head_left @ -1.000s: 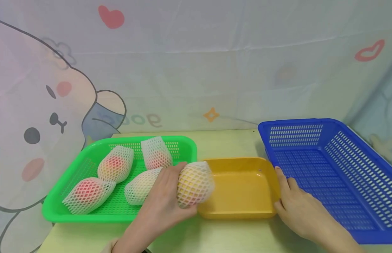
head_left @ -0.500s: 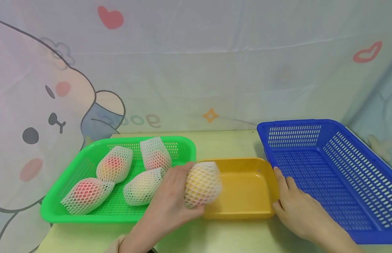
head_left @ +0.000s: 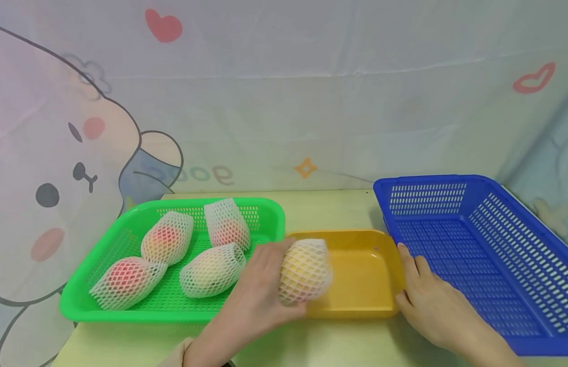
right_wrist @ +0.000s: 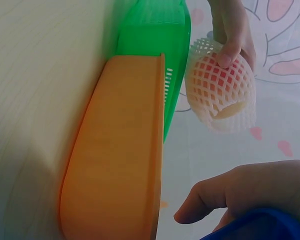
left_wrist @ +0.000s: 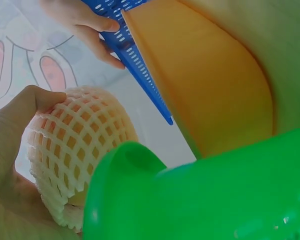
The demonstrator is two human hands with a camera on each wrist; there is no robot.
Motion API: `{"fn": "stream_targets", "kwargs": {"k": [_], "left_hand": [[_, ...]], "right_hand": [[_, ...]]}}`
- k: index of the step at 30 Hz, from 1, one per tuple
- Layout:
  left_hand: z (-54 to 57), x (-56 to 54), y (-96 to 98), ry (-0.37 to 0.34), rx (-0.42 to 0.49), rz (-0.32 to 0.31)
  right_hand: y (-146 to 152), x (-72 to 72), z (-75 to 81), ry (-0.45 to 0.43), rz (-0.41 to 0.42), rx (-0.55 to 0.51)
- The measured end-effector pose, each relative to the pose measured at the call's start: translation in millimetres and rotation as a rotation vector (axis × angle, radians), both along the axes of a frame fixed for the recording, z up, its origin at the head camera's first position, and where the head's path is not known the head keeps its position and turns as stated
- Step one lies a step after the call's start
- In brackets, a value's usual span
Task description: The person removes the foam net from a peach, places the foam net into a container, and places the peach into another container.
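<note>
My left hand [head_left: 258,290] grips a fruit in a white foam net [head_left: 304,270], yellow with some red. It holds the fruit over the left end of the yellow tray [head_left: 357,308], beside the green basket [head_left: 128,317]. The left wrist view shows the thumb pressed on the net [left_wrist: 80,135]. My right hand [head_left: 432,300] rests loosely at the near-left rim of the blue basket [head_left: 476,255], close to the tray's right edge. Its thumb points toward the tray in the right wrist view, and no object shows in its fingers.
Several net-wrapped fruits [head_left: 166,239] lie in the green basket. The yellow tray sits between the two baskets on a pale wooden table [head_left: 329,209]. A printed cloth [head_left: 265,102] hangs behind them.
My left hand has moved right with the netted fruit, from the green basket's right edge to above the yellow tray. The right hand has stayed in place.
</note>
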State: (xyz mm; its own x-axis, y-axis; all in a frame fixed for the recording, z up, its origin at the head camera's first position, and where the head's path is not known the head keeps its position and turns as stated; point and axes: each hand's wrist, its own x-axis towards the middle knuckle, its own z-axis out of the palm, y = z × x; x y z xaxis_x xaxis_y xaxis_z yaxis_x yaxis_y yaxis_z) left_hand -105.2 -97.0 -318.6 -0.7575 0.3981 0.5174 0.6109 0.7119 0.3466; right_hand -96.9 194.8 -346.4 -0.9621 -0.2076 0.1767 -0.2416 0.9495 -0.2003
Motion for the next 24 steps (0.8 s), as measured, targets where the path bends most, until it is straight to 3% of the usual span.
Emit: {"fn": "stream_targets", "kwargs": {"k": [7, 19, 24], "left_hand": [[0.1, -1.4, 7.1, 0.017, -0.007, -0.033], [2.0, 3.2, 10.4, -0.019, -0.006, -0.039], [2.7, 4.5, 11.1, -0.011, -0.022, -0.043]], "right_hand": [[-0.9, 0.6, 1.9, 0.024, -0.019, 0.017], [-2.4, 3.2, 3.7, 0.038, -0.029, 0.048], [-4.6, 5.2, 7.6, 0.094, -0.02, 0.099]]}}
